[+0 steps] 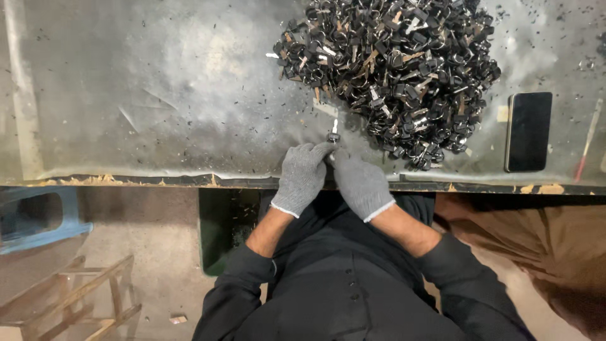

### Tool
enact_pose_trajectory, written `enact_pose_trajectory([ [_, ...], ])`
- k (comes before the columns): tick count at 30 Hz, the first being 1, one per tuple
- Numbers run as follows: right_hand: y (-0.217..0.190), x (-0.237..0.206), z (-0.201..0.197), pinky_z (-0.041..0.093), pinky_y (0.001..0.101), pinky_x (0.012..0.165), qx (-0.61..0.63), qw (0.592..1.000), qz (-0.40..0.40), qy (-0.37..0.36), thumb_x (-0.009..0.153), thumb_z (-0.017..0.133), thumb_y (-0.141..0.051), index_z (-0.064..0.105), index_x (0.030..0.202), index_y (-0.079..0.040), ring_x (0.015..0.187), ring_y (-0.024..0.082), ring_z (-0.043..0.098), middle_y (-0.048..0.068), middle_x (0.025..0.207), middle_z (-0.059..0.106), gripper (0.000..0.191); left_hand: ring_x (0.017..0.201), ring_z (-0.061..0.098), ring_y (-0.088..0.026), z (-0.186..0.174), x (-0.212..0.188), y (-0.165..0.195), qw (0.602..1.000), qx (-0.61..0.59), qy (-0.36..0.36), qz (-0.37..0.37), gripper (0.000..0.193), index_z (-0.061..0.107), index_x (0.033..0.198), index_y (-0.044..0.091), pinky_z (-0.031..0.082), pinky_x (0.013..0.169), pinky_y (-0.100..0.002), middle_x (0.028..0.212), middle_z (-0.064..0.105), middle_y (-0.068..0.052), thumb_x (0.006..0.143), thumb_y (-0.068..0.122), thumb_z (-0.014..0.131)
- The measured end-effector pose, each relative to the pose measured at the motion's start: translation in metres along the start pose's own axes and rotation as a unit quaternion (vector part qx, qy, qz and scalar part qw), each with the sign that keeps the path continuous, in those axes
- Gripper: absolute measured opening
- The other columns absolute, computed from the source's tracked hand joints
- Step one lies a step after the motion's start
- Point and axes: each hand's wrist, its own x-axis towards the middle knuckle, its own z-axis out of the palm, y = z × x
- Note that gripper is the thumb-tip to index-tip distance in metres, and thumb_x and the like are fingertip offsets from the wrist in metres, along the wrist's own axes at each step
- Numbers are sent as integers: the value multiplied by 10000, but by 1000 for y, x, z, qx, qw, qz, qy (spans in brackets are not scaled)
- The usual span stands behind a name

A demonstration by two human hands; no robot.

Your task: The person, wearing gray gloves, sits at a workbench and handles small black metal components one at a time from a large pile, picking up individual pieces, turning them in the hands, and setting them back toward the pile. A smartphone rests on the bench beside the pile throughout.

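- blue plastic stool [38, 218] far left, below the table edge; wooden frame [76, 297] under it, lower left, both well apart from the hands
- metal-topped table [158, 95] spans the whole width; its front edge runs left to right just under the knuckles; left half of the top is bare but for fine black specks, plenty of open room there
- left hand [303, 177] in grey knit glove, forearm rising from lower left, wrist over the table edge, fingers curled in toward the centre and pinching the small piece
- small black and silver piece [333, 134] held at the fingertips of both hands, just past the front edge, near centre; long axis runs roughly away from the person, silver tip pointing to the far side, dark end toward the fingers
- right hand [361, 184] in grey glove, forearm from lower right, fingers closed together on the same piece, touching the left hand's fingertips
- heap of black and silver pieces [391, 69] just beyond and right of the hands, nearest bits close to the right glove; tight room on that side
- dark phone [528, 131] flat, right of the heap, long axis front to back
- thin red-tipped stick [587, 142] near the right edge
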Motion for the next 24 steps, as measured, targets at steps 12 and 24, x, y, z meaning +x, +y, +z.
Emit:
enact_pose_trajectory([
  [12, 19, -13, 19, 578, 447, 535, -108, 991, -72, 25, 951, 574, -167, 622, 1132, -24, 646, 327, 720, 154, 781, 695, 235, 815, 655, -344, -2, -6, 6, 998, 10, 18, -61, 90, 689, 917, 101, 478, 742, -488, 821, 679, -107, 848, 152, 715],
  [24, 15, 7, -4, 569, 515, 579, 72, 992, -102, 37, 942, 588, -183, 581, 1129, 31, 740, 426, 709, 258, 910, 705, 284, 767, 644, -325, 1, -7, -1, 999, 0, 42, 7, 60, 654, 812, 110, 454, 677, -487, 766, 625, -96, 785, 126, 706],
])
